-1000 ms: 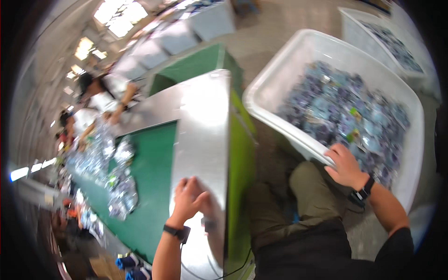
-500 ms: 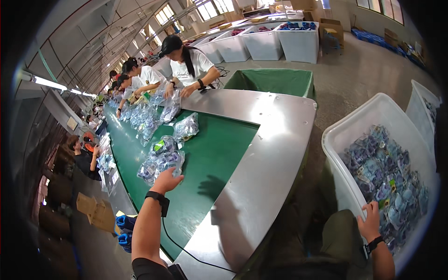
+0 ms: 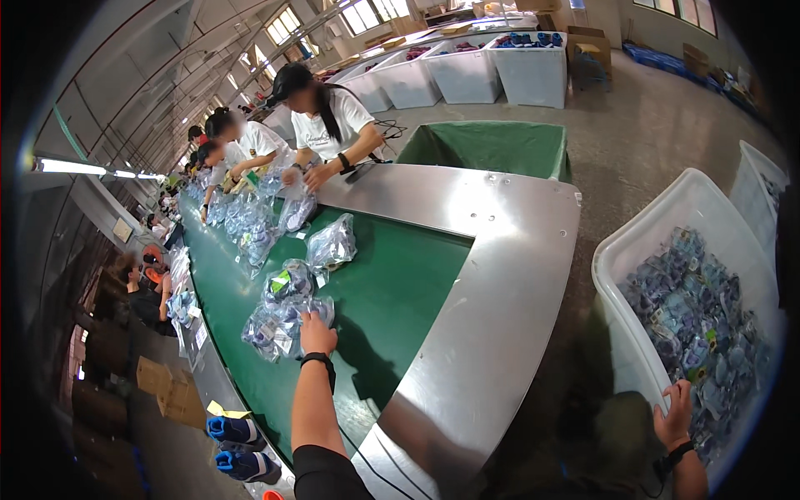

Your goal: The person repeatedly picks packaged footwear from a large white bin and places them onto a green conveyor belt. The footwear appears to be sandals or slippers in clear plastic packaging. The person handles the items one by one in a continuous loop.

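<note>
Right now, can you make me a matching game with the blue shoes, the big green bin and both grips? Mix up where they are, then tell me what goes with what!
Things:
1. Right grip
2. Blue shoes
3. Green bin
4. Left grip

Places:
A. Just beyond the metal table
B. At the clear bags on the green belt
C. Beside the belt, low on the picture's left
D. On the rim of the white bin

Right pairs: 1-D, 2-C, 3-A, 4-B

It's a factory: ppl (image 3: 325,137) line conveyor (image 3: 400,271) w/ bagged goods (image 3: 265,329).
</note>
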Motion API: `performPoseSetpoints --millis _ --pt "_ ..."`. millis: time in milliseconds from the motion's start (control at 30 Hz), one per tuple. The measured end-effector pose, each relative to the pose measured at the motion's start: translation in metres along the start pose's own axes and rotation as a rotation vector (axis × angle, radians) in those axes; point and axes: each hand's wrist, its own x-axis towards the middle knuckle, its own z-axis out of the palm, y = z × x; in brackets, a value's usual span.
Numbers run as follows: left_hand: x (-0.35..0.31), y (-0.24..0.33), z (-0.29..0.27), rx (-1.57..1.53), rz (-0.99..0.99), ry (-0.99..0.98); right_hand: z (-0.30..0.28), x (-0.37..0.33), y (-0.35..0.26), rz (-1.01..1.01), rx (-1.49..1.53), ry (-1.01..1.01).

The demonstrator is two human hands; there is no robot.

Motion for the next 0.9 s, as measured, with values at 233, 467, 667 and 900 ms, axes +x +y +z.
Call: performPoseSetpoints --millis 233,467,667,900 --pt "-0.068 0.032 -0.045 -0.283 0.325 -0.025 -0.004 0.000 0.004 -0.079 0.030 0.021" --pt "-0.202 0.107 -0.153 -0.618 0.778 -0.092 -0.022 0.070 -0.112 -0.355 0.129 -0.010" --pt "-0.304 0.167 -0.204 -0.568 1.205 0.060 -0.065 0.074 -0.231 -0.694 0.512 -0.026" --pt "-0.362 0.206 -0.209 -0.474 1.556 0.090 -0.117 0.025 -0.172 -0.439 0.616 0.148"
